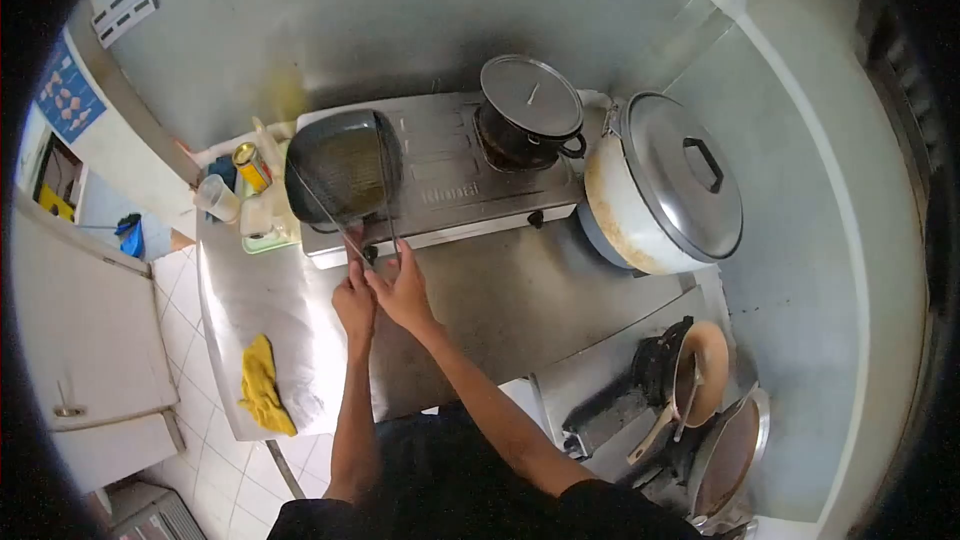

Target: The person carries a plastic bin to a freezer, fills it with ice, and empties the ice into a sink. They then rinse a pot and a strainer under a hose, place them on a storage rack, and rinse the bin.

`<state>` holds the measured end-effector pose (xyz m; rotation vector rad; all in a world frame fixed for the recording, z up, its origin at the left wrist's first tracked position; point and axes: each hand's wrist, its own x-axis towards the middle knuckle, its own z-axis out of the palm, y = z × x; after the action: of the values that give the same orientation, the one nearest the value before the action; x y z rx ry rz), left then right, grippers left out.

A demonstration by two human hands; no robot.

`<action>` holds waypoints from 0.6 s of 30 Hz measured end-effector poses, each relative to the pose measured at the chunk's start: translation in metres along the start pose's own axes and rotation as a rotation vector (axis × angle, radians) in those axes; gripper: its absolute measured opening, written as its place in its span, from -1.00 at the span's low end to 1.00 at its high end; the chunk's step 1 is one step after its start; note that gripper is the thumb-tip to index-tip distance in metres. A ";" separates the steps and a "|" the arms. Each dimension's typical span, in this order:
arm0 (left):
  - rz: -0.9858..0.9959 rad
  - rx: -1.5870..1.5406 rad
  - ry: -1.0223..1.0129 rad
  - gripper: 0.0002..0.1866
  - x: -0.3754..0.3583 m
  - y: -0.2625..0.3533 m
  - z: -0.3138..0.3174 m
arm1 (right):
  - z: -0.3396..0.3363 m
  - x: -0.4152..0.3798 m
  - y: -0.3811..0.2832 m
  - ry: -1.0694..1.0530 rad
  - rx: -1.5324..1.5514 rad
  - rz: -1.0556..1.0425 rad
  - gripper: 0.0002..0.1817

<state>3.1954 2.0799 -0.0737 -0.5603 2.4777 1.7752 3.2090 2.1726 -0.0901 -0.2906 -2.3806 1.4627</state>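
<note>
Tongs point(389, 210), as the one utensil with two long thin metal arms appears to be, reach over one dark, square pan point(335, 128) on the left side of the stove point(430, 130). The left hand's point(355, 308) grip is closed on the near end; the right hand's point(405, 298) grip seems closed beside it, index finger along the other arm. Two hands probably spread the arms while keeping clear of the heat. Yellowish liquid point(355, 165) lies in the pan.

One dark pot point(510, 140) sits on the right burner, and one big white pot point(625, 210) beside the stove; each wears one lid, likely to keep heat in. On the bench point(480, 290) lies one yellow cloth point(262, 385), probably kept handy for wiping. One can point(252, 168) and one plastic cup point(217, 198) stand left of the pan.
</note>
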 end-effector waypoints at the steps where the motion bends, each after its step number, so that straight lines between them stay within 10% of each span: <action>1: -0.010 -0.009 0.019 -0.40 0.001 0.009 0.002 | -0.001 0.004 0.003 0.000 -0.047 -0.075 -0.10; 11: -0.072 0.092 0.122 -0.41 0.029 0.007 0.033 | -0.136 -0.024 0.029 -0.322 0.021 0.300 -0.28; 18: -0.133 0.030 0.051 -0.42 0.038 0.015 0.031 | -0.232 0.076 0.046 -0.070 -0.097 0.212 -0.67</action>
<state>3.1500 2.1024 -0.0793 -0.7578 2.4316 1.6925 3.2271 2.4103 -0.0212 -0.5381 -2.5472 1.4702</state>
